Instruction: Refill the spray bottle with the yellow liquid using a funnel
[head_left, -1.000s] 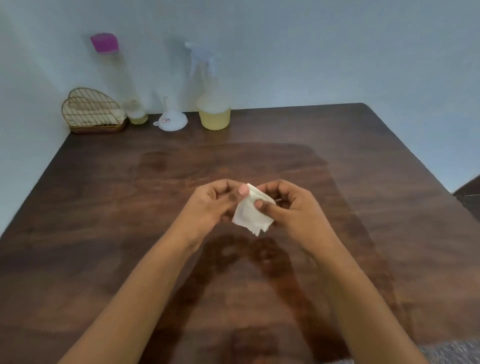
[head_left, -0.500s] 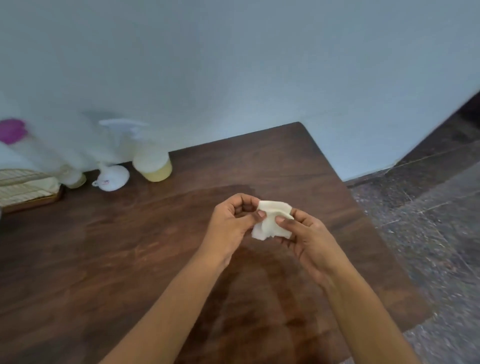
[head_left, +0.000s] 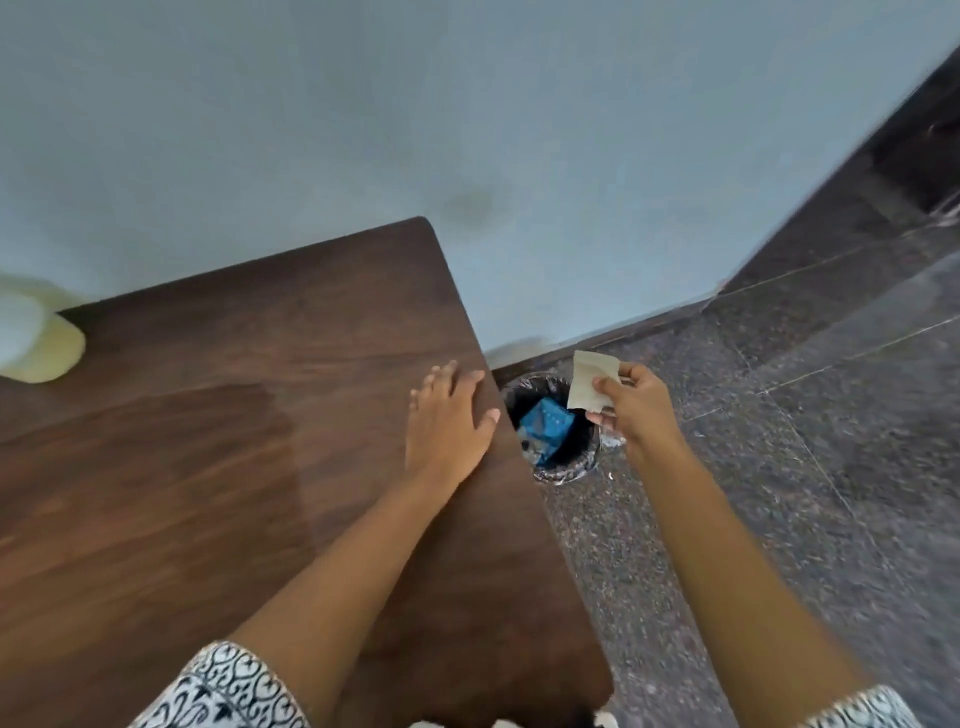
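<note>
Just then, your left hand (head_left: 449, 421) lay flat on the dark wooden counter (head_left: 218, 467), palm down with the fingers spread, close to the counter's right edge; its grip was loose and held nothing. Your right hand (head_left: 631, 410) reached out past that edge, over the speckled stone floor (head_left: 779, 519), and its grip was closed on a folded white tissue (head_left: 589, 382), pinched between the thumb and the fingertips so that the paper stood up above the knuckles. The tissue hung just above and to the right of a small bin (head_left: 558, 428) with a black liner, which stood on the floor against the counter's side, near the foot of the pale blue wall (head_left: 467, 104). Inside the bin lay something blue; what it was could not be made out.

The spray bottle (head_left: 36, 343) sat at the far left of the counter, by the wall, well apart from both your hands. Only its blurred lower part showed, cut off by the frame's edge, with yellow liquid in the bottom. A broad patch of the counter in front of it looked darker than the wood around it. At the bottom of the view, the black-and-white patterned sleeve (head_left: 223, 691) ended partway along your left arm.
</note>
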